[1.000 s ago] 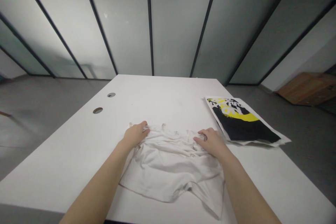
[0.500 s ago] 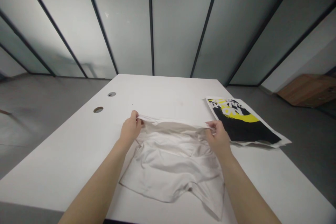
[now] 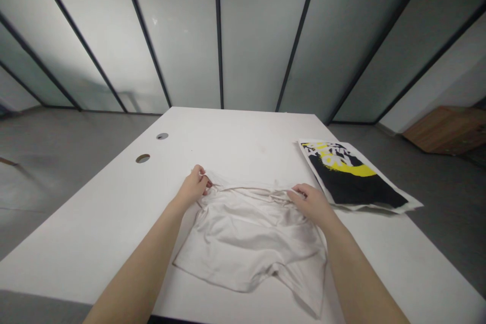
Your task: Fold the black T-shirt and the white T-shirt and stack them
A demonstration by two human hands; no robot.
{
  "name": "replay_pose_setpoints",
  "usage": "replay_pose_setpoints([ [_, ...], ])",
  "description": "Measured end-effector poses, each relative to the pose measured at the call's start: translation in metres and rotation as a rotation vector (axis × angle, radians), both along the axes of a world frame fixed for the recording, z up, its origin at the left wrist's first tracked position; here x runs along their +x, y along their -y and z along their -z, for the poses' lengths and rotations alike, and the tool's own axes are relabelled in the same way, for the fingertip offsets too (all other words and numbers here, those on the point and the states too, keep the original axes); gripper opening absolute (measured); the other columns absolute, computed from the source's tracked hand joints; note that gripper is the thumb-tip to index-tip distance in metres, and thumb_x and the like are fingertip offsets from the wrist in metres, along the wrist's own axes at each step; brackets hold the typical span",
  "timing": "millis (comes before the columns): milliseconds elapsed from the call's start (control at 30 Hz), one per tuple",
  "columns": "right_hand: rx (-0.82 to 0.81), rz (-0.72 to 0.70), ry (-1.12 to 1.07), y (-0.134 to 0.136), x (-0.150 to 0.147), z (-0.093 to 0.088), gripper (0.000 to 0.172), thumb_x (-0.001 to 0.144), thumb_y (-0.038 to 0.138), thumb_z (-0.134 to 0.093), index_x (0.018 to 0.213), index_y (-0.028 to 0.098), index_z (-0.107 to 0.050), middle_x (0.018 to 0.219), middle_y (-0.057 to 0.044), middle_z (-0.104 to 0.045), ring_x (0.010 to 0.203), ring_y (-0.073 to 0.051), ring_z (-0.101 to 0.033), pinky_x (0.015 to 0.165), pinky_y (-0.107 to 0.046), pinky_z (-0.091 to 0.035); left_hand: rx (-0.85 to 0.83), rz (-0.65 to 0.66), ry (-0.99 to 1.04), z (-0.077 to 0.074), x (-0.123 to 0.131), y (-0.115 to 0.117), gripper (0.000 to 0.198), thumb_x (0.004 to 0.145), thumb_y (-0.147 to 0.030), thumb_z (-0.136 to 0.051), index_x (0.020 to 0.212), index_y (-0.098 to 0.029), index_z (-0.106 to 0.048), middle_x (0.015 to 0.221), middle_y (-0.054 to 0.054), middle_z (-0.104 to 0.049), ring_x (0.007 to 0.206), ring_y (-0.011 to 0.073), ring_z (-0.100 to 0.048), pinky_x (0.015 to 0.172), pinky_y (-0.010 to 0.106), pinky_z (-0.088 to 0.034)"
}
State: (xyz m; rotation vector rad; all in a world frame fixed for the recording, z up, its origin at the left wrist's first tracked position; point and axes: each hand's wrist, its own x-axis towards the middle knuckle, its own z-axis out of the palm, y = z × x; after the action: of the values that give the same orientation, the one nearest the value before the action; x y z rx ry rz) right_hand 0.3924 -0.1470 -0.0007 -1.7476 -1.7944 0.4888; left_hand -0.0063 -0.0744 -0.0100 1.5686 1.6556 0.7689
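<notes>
White shorts [image 3: 243, 243] lie spread and wrinkled on the white table [image 3: 94, 233], their waistband [image 3: 246, 191] at the far side and the leg openings toward me. My left hand [image 3: 194, 186] pinches the waistband's left corner between thumb and fingers. At the right end of the waistband, my right hand [image 3: 309, 201] has its fingers closed on the fabric. Between the two hands the waistband sags slightly, with a small fold near the right hand.
A printed bag or sheet [image 3: 353, 177] in black, yellow and white lies at the table's right edge. Two round holes, the nearer hole [image 3: 143, 158] included, pierce the tabletop at left. Beyond the table stands a frosted glass partition [image 3: 250, 35]. A wooden piece [image 3: 448, 129] rests on the floor at right.
Both hands have come down and slightly nearer with the waistband, which was raised and held taut and now lies lower. My right hand has shifted a little inward.
</notes>
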Motion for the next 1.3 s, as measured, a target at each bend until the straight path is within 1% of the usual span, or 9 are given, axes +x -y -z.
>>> replay_pose_setpoints([
  [200,0.071,-0.013,-0.132,-0.001,-0.003,-0.001,0.005,0.075,0.031,-0.052,0.078,0.027,-0.05,0.105,-0.008,-0.077,0.097,-0.026,-0.069,0.081,-0.035,-0.049,-0.018,0.225,-0.168,-0.007,-0.005,0.009,0.073,0.091,-0.039,-0.063,0.157,-0.021,-0.035,0.061,-0.007,-0.065,0.046,0.0154,-0.058,0.05,0.024,-0.039],
  [333,0.068,0.006,-0.161,-0.001,-0.009,-0.002,0.006,0.082,0.031,-0.053,0.084,0.028,-0.048,0.1,-0.007,-0.078,0.082,-0.024,-0.068,0.072,-0.033,-0.048,-0.048,0.259,-0.255,-0.012,-0.005,0.01,0.046,0.088,-0.039,-0.065,0.13,-0.021,-0.063,0.066,-0.002,-0.068,0.051,0.0161,-0.061,0.051,0.026,-0.04],
  [467,0.075,0.108,-0.171,-0.002,-0.008,0.001,0.025,0.083,0.044,-0.063,0.098,0.027,-0.052,0.087,-0.002,-0.072,0.071,-0.022,-0.063,0.068,-0.032,-0.046,-0.126,0.217,-0.159,-0.008,-0.002,0.006,0.018,0.086,-0.034,-0.063,0.099,-0.022,-0.062,0.072,0.002,-0.072,0.051,0.0156,-0.063,0.046,0.023,-0.039],
  [600,-0.028,0.09,-0.126,0.001,-0.006,-0.001,0.047,0.072,0.053,-0.077,0.105,0.025,-0.059,0.09,-0.002,-0.071,0.071,-0.02,-0.061,0.065,-0.03,-0.043,-0.095,0.13,0.086,-0.006,-0.001,0.003,0.024,0.08,-0.036,-0.068,0.096,-0.022,-0.057,0.075,0.003,-0.072,0.058,0.017,-0.068,0.045,0.021,-0.044],
  [733,-0.113,0.0,-0.062,0.003,-0.002,-0.003,0.026,0.075,0.04,-0.065,0.094,0.023,-0.069,0.078,0.0,-0.067,0.065,-0.019,-0.057,0.061,-0.029,-0.04,0.026,0.002,0.319,-0.009,-0.001,0.0,0.032,0.072,-0.04,-0.075,0.089,-0.023,-0.054,0.073,-0.001,-0.068,0.065,0.0177,-0.068,0.053,0.025,-0.054],
  [900,0.199,0.263,-0.066,-0.001,0.004,-0.006,0.034,0.076,0.037,-0.054,0.098,0.019,-0.073,0.076,-0.003,-0.067,0.062,-0.019,-0.053,0.062,-0.031,-0.04,0.261,-0.112,0.503,-0.011,-0.003,-0.005,0.03,0.068,-0.031,-0.075,0.079,-0.023,-0.048,0.069,-0.007,-0.057,0.067,0.0129,-0.061,0.068,0.028,-0.058],
  [1000,0.381,0.4,-0.06,0.001,0.006,-0.011,0.033,0.082,0.039,-0.053,0.098,0.018,-0.072,0.085,-0.007,-0.069,0.069,-0.021,-0.056,0.066,-0.03,-0.041,0.447,-0.162,0.45,-0.009,-0.004,-0.007,0.028,0.069,-0.028,-0.075,0.079,-0.023,-0.05,0.067,-0.008,-0.052,0.062,0.01,-0.054,0.058,0.02,-0.046],
  [1133,0.223,0.408,0.038,0.007,0.004,-0.013,0.036,0.095,0.042,-0.044,0.098,0.019,-0.073,0.079,-0.007,-0.07,0.072,-0.022,-0.058,0.066,-0.03,-0.037,0.533,-0.173,0.386,-0.008,-0.004,-0.006,0.022,0.075,-0.028,-0.071,0.088,-0.023,-0.054,0.071,-0.007,-0.057,0.06,0.0101,-0.054,0.052,0.018,-0.039],
  [1300,-0.033,0.383,0.236,0.005,0.004,-0.007,0.047,0.102,0.04,-0.036,0.092,0.016,-0.076,0.088,-0.018,-0.075,0.079,-0.027,-0.065,0.068,-0.032,-0.037,0.352,-0.13,0.357,-0.012,-0.001,-0.001,0.019,0.086,-0.04,-0.065,0.092,-0.024,-0.055,0.054,-0.01,-0.049,0.042,0.0107,-0.047,0.041,0.019,-0.036],
])
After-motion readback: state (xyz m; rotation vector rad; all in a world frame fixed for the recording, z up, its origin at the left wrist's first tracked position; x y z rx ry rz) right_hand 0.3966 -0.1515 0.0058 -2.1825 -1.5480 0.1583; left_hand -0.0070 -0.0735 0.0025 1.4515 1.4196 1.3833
